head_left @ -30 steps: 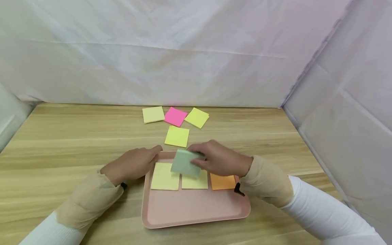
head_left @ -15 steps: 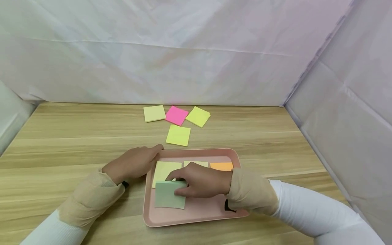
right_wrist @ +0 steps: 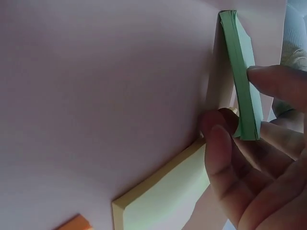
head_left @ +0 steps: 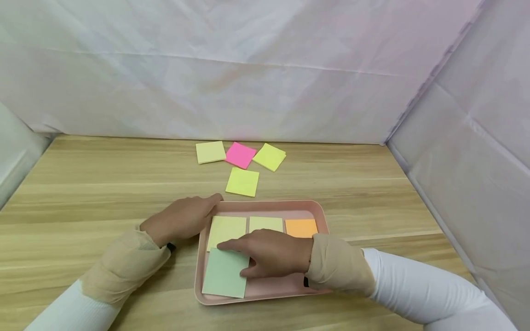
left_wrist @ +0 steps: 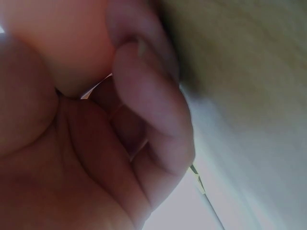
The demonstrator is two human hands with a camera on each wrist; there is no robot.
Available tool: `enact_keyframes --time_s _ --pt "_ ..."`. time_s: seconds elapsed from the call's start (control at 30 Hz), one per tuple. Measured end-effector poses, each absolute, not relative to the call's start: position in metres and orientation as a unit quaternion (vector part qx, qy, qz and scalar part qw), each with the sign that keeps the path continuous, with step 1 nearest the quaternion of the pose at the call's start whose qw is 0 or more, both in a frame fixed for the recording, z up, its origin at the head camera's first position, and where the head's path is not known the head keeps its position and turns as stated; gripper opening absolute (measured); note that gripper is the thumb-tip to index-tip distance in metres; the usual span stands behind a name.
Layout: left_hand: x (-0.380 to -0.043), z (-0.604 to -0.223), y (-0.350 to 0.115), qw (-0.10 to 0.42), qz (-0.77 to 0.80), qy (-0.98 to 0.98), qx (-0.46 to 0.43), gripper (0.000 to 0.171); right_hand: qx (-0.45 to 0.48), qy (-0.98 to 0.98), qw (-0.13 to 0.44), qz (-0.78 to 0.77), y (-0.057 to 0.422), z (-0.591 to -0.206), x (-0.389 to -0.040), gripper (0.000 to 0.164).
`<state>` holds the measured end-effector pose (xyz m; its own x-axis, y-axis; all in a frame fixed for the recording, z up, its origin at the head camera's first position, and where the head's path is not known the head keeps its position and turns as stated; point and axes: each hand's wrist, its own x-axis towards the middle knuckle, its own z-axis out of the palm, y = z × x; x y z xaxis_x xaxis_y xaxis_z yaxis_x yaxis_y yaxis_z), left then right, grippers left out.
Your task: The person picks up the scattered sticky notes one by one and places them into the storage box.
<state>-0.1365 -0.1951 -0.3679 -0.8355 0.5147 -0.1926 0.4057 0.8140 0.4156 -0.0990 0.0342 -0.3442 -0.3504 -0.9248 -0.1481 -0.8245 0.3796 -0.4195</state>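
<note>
Mint-green sticky-note pad (head_left: pixel 225 273) is occupying the near left corner inside the pink tray (head_left: pixel 298 212), at the fingertips of the right hand (head_left: pixel 271 253). A white cloth backdrop (head_left: pixel 207 96) is hanging across the far side, and a pale side panel (head_left: pixel 484 151) is standing along the right. Below them the wood-grain table (head_left: pixel 91 184) is spreading out, bearing the tray in its near middle. White sleeves are extending from the near left (head_left: pixel 70 308) and near right, each meeting a beige wrist wrap (head_left: pixel 122 266).

The left hand (head_left: pixel 182 219) is gripping the tray at its far left corner, the fingers curling round the rim. The right hand is pinching the mint-green pad, its thumb pressing on the upper face and its index finger touching the far edge; whether the pad is lying quite flat, I cannot tell.

Along the tray's far side, a pale yellow pad (head_left: pixel 227 230) is lying left, a pale yellow-green pad (head_left: pixel 266 224) in the middle and an orange pad (head_left: pixel 300 227) right, all three being partly covered. Beyond the tray, a lemon-yellow pad (head_left: pixel 242 182) is lying nearest; farther off, a cream pad (head_left: pixel 211 152), a hot-pink pad (head_left: pixel 240 155) and a bright yellow pad (head_left: pixel 270 156) are forming a left-to-right row.
</note>
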Motion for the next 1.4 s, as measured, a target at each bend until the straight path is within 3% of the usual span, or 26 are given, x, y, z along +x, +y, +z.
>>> enact_keyframes --time_s 0.37,0.77,0.9,1.03,1.23,1.4 --pt "-0.137 -0.369 -0.195 0.157 0.182 0.942 0.234 0.016 -0.564 0.812 0.14 -0.056 0.034 -0.343 -0.091 0.06" --pt "-0.138 -0.37 -0.195 0.146 0.176 0.943 0.243 0.015 -0.567 0.816 0.092 -0.07 0.037 -0.324 -0.105 0.037" --pt "-0.139 -0.371 -0.194 0.14 0.171 0.944 0.246 0.014 -0.517 0.847 0.054 -0.112 0.042 -0.314 -0.129 0.029" --pt "-0.139 -0.371 -0.195 0.142 0.174 0.943 0.245 0.015 -0.445 0.886 0.026 -0.129 0.052 -0.308 -0.167 0.031" --pt "-0.138 -0.37 -0.194 0.143 0.18 0.94 0.251 0.017 -0.334 0.937 0.054 -0.085 0.078 -0.302 -0.224 0.035" --pt "-0.137 -0.368 -0.195 0.148 0.182 0.94 0.246 0.016 -0.294 0.947 0.093 -0.089 0.094 -0.309 -0.257 0.037"
